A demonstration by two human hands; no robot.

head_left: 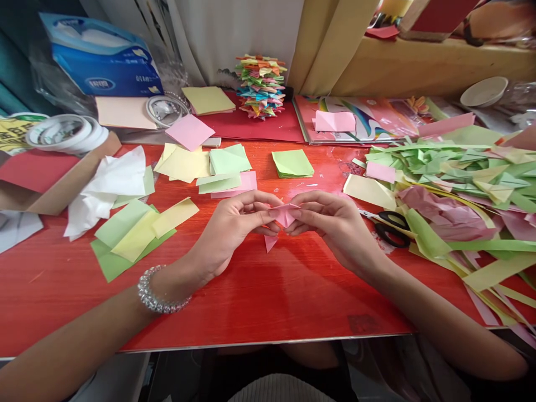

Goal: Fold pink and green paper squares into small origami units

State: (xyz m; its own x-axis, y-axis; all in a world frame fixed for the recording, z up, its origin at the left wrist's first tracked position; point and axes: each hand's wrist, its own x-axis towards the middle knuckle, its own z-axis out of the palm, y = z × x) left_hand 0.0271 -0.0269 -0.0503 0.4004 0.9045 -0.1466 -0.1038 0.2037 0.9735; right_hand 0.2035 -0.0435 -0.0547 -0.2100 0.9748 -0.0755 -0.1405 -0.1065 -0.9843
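Observation:
A small folded piece of pink paper [285,214] is pinched between both hands above the red table. My left hand [243,226], with a beaded bracelet on the wrist, grips its left side between thumb and fingers. On its right side, my right hand [326,220] holds it the same way. Just below the fingers lies a small pink paper triangle [270,243] on the tabletop. Beyond the hands sits a stack of green paper squares [292,163]. Black-handled scissors [391,228] lie to the right of my right hand, partly under paper strips.
At the right is a heap of folded green paper pieces [452,167] and strips. Yellow and green sheets [138,231] lie left. A colourful stacked paper model [262,86] stands at the back, near a blue tissue pack [104,61] and tape rolls [67,134]. The table edge [268,341] is nearest me.

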